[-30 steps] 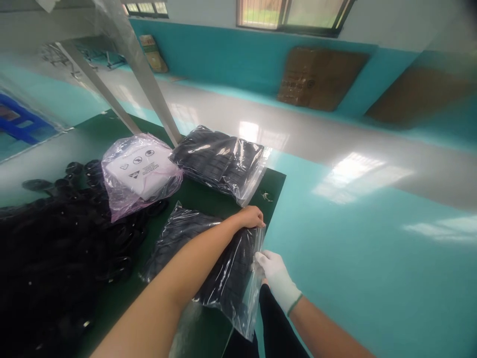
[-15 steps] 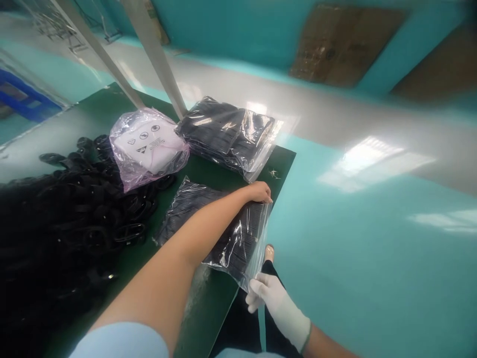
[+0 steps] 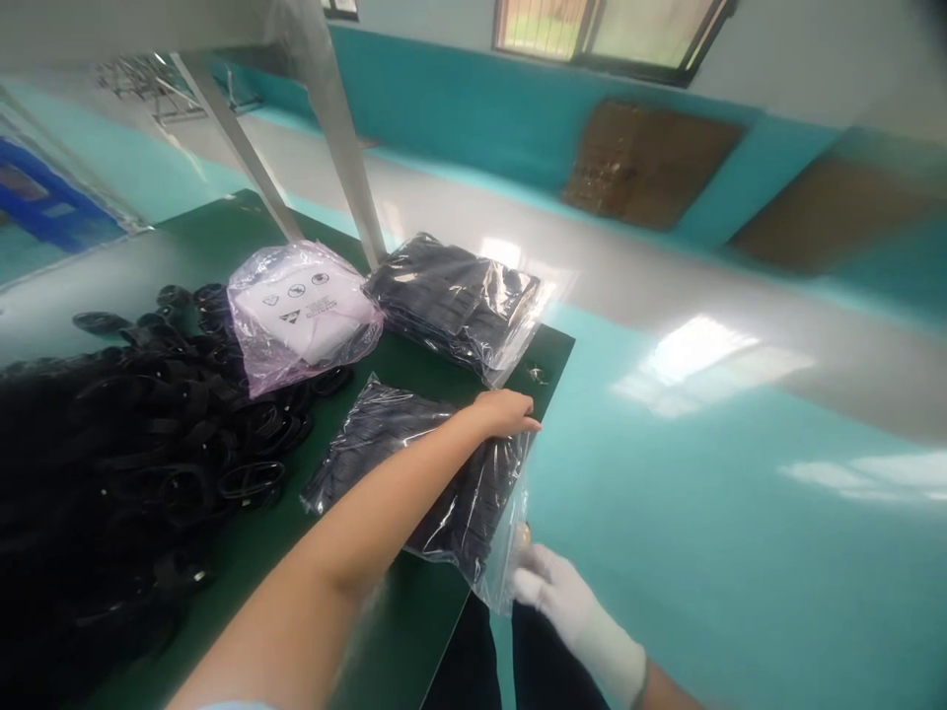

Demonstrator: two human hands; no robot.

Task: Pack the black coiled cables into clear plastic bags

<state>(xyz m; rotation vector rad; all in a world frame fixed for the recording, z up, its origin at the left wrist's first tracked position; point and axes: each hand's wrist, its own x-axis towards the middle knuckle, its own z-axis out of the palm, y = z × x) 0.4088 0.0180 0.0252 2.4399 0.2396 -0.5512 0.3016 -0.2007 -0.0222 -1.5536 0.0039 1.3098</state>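
A clear plastic bag point(image 3: 385, 444) packed with black items lies at the near right corner of the green table point(image 3: 244, 562). My bare left hand point(image 3: 504, 412) rests on the bag's far open corner, fingers pressed down on the plastic. My white-gloved right hand point(image 3: 551, 592) pinches the bag's near open corner, which hangs over the table edge.
A second filled clear bag point(image 3: 455, 301) lies behind, beside a pinkish bag point(image 3: 300, 316) holding white printed sheets. A large heap of black loops point(image 3: 110, 434) covers the table's left. Two slanted metal posts point(image 3: 332, 128) rise at the back. The teal floor point(image 3: 702, 513) lies to the right.
My right hand slid from the middle of the bag's open edge down to its near corner. My left hand stayed on the far corner. The camera shifted slightly.
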